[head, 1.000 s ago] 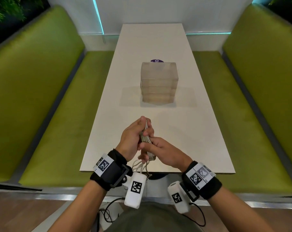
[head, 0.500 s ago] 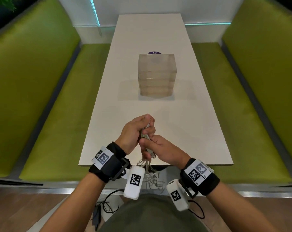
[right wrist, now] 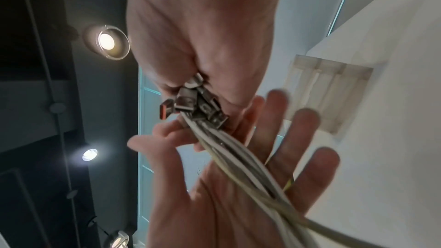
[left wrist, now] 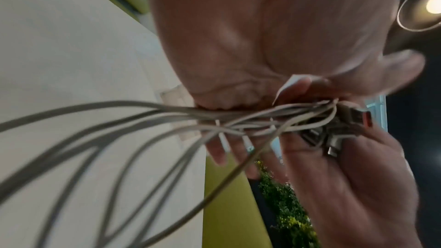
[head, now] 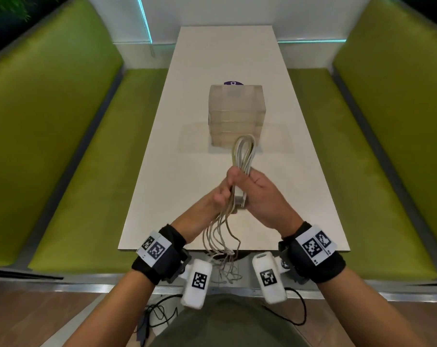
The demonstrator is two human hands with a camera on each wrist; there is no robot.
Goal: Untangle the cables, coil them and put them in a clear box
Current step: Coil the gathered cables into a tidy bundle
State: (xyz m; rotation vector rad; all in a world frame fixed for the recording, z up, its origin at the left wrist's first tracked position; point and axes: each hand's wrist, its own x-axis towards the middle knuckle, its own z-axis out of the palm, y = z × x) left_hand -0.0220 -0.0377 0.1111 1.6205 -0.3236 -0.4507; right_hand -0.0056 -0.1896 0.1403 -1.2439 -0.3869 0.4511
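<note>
A bundle of grey-white cables (head: 243, 151) is held upright over the near half of the white table (head: 177, 171). Its folded loop stands above both hands and loose strands hang past the table's front edge. My right hand (head: 262, 199) grips the bundle near its metal plugs (right wrist: 198, 107), thumb wrapped over it. My left hand (head: 218, 197) lies against the bundle from the left. In the right wrist view its fingers (right wrist: 307, 120) are spread and the cables (right wrist: 238, 157) run across its palm. The clear box (head: 236, 113), a stack of clear trays, stands beyond the hands at mid-table.
Green padded benches (head: 62, 159) (head: 387, 159) run along both long sides of the table. A purple round disc (head: 233, 83) peeks out behind the box. Thin black wires (head: 159, 314) lie on the floor near my legs.
The hands have lifted and turned the bundle, so a loop now stands above them and more strands hang below. The left hand's fingers have come off the bundle and spread.
</note>
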